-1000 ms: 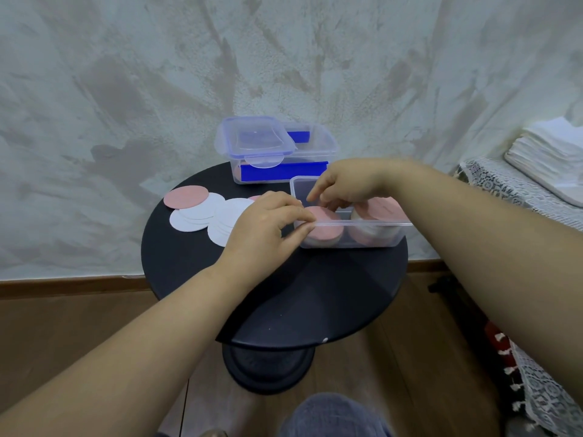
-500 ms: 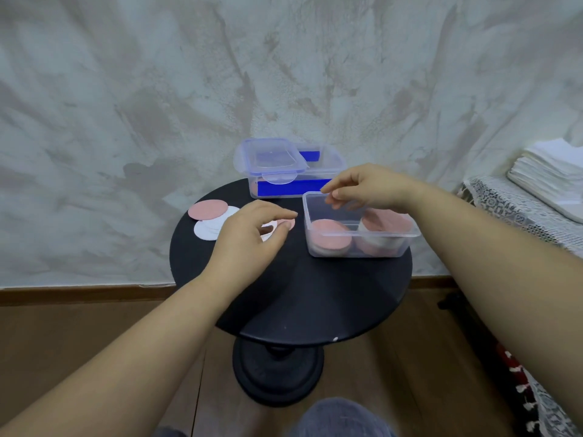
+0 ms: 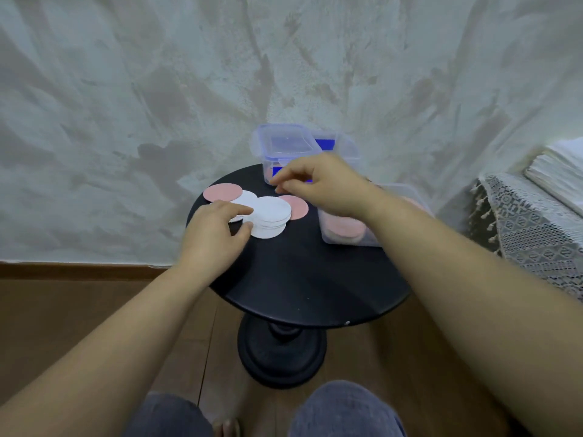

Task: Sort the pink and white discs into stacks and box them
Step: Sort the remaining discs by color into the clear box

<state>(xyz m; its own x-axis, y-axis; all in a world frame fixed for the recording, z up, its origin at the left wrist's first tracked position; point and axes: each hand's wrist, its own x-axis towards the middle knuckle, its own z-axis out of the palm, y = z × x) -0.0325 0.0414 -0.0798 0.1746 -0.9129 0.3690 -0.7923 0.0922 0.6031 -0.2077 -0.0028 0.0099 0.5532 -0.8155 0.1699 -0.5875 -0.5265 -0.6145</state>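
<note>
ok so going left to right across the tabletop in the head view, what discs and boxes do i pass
lone pink disc at the far left → white disc stack → pink disc partly tucked under that stack → open clear box holding pink discs

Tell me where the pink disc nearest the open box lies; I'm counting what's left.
Head view: the pink disc lies on the table, its left edge under the white stack, below the right hand, left of the open box.

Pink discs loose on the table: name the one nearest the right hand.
The pink disc right of the white stack, just below the right hand; the other pink disc lies far left.
</note>
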